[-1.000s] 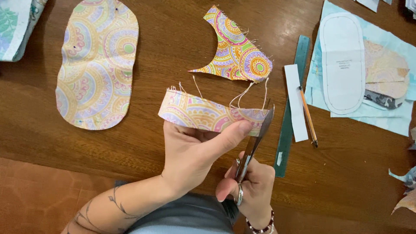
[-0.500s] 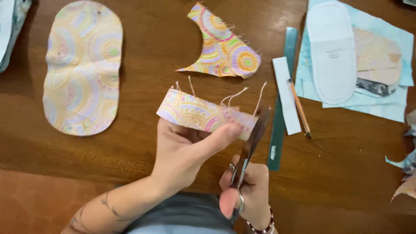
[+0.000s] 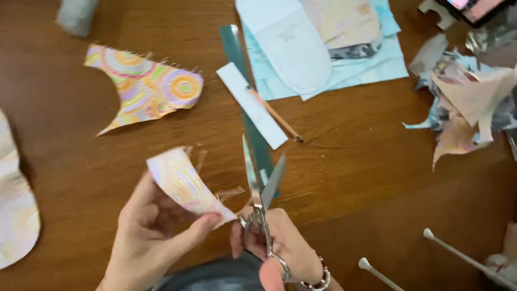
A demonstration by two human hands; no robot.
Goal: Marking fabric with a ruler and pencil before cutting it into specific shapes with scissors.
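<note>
A short strip of pastel, circle-printed cotton fabric [image 3: 186, 186] is pinched between thumb and fingers of the left hand [image 3: 148, 231], just above the wooden table [image 3: 366, 178]. Steel scissors [image 3: 262, 188], blades parted, are gripped by the right hand [image 3: 283, 248], fingers curled through the loops, beside the strip's frayed end. The cloth appears light, limp and fray-prone, best held near the cut. No containers are seen.

My grip sits above a brown wooden table [image 3: 350, 161] with visible grain, which fills the view. Light reflects softly off its surface beyond my grip. Nearer to me than my grip, the table edge gives way to shadow. No wall, floor or window shows.
</note>
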